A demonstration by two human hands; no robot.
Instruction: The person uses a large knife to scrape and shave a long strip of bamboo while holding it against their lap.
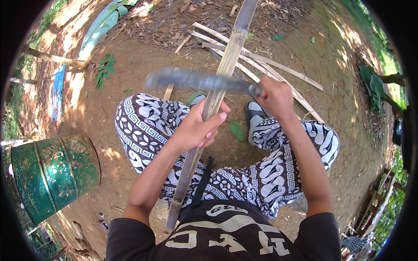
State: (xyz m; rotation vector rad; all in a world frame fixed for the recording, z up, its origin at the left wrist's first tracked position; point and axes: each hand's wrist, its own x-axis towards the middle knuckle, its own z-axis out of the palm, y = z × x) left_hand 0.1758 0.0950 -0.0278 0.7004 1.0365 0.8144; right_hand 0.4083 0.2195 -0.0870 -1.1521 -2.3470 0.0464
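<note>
A long split bamboo pole (228,61) slants between my knees, from beside my waist up past the top of the view. Wrapped round its middle is my left hand (201,126), fingers closed on it. My right hand (277,98) grips the handle of a machete (191,81). The blade, smeared by motion, points left and crosses over the bamboo just above my left hand; whether it touches the bamboo I cannot tell. The handle is mostly hidden in my fist. A dark strap or sheath (203,180) lies beside the pole at my waist.
Several split bamboo strips (283,67) lie crossed on the dirt ground ahead. A rusty green metal drum (56,174) lies at the left, near a blue sheet (58,93). Large green leaves (102,26) are at the far left, and loose leaves (236,130) lie between my feet.
</note>
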